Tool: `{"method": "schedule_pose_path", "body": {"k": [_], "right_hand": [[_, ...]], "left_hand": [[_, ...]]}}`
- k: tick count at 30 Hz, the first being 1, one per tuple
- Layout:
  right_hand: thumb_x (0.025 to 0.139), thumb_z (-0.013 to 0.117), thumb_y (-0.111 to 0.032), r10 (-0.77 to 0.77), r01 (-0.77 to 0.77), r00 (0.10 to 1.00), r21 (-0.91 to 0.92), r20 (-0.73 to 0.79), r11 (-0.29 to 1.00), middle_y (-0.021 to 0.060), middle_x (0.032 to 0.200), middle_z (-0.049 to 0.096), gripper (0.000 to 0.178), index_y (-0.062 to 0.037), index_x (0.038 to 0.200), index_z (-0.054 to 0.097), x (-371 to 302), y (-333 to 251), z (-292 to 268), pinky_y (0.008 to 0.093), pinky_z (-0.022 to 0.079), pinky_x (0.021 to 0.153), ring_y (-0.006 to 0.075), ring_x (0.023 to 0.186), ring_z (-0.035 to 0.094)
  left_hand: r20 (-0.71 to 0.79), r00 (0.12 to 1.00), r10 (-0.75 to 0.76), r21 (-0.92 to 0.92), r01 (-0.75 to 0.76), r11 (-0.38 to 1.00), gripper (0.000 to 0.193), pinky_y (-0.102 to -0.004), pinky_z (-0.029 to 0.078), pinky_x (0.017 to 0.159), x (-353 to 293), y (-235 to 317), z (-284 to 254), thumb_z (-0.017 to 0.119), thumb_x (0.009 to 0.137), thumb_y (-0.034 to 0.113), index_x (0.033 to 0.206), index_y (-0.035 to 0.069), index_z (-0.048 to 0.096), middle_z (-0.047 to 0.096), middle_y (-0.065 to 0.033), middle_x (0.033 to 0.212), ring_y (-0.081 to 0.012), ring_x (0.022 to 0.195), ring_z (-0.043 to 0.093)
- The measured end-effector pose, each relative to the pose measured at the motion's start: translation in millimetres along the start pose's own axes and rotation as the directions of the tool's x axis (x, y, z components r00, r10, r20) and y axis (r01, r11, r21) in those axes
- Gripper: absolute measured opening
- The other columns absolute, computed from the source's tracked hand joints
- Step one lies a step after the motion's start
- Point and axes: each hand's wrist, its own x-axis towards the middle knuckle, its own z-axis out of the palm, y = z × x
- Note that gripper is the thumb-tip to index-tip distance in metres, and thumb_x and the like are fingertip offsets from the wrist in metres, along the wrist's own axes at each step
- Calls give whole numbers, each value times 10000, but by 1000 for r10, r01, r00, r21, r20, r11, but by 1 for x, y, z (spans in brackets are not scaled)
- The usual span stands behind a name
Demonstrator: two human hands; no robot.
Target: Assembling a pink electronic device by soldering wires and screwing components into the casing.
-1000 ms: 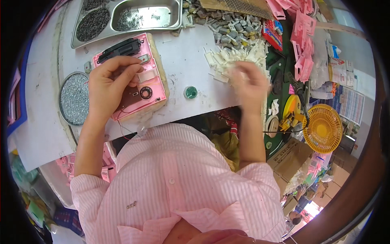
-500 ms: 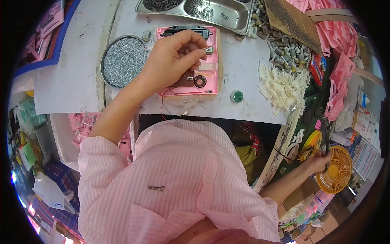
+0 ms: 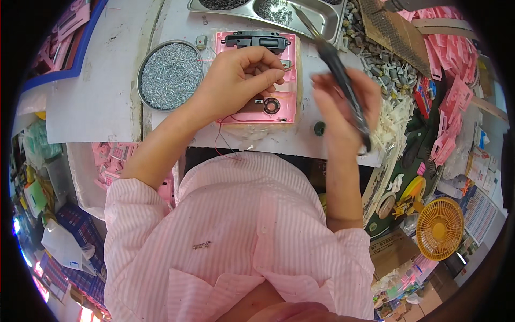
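Note:
A pink plastic case (image 3: pixel 290 110) lies on the table before me, with a black molded part (image 3: pixel 257 41) along its far end and a round black part (image 3: pixel 272 105) near its front. Over its middle, my left hand (image 3: pixel 241 78) pinches a thin wire, whose end shows at the fingertips beside a small metal piece in the case. Red and dark wires (image 3: pixel 220 140) hang off the near edge. To the right, my right hand (image 3: pixel 348 104) grips a soldering iron (image 3: pixel 339 72), blurred, its tip pointing away and left over a metal tray.
A round tin of small screws (image 3: pixel 171 76) stands left of the case. At the back is the compartmented metal tray (image 3: pixel 244 17) with small parts. Small motors (image 3: pixel 383 72) and white plastic pieces (image 3: pixel 394 126) are heaped at right, by a green round container (image 3: pixel 319 128) and a yellow basket (image 3: pixel 439 229).
My right hand has come from the far right, by the yellow basket, to the table with the soldering iron. My left hand keeps its pinch over the case. The view has shifted slightly.

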Motion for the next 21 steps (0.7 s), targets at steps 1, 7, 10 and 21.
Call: {"method": "schedule_pose_path", "body": {"k": [1, 7, 10, 21], "right_hand": [[796, 770, 69, 1, 0, 1000, -7, 22, 1000, 155, 1108, 661, 516, 6, 1240, 516, 9, 5, 17, 331, 571, 874, 203, 978, 690], [810, 743, 118, 41, -31, 997, -131, 67, 991, 130, 1106, 639, 542, -13, 1275, 499, 19, 19, 31, 309, 582, 836, 193, 936, 686], [813, 747, 113, 50, -42, 997, -114, 65, 993, 128, 1120, 634, 540, -13, 1275, 497, 18, 19, 31, 293, 578, 821, 181, 927, 680], [815, 725, 142, 46, -46, 999, -8, -9, 999, 123, 1105, 624, 540, -20, 1272, 488, 7, 27, 32, 292, 581, 805, 180, 915, 679]], "left_hand": [[-15, 1000, 4, -5, -4, 1000, 129, -223, 556, 697, -3, 0, -1, 653, 972, 79, 1047, -26, 649, 691, -38, 901, -65, 746, 642], [-44, 999, 14, -25, -15, 1000, 116, -220, 552, 698, -6, -1, -1, 654, 968, 75, 1034, -20, 655, 690, -26, 891, -61, 752, 640], [-35, 999, 12, -28, -13, 1000, 114, -219, 551, 697, -6, -2, -1, 658, 965, 77, 1027, -19, 657, 691, -24, 883, -60, 753, 639], [-56, 998, -21, -158, 12, 987, 115, -221, 553, 688, -5, -5, 0, 665, 968, 87, 1024, -13, 655, 700, -30, 878, -63, 737, 639]]}}
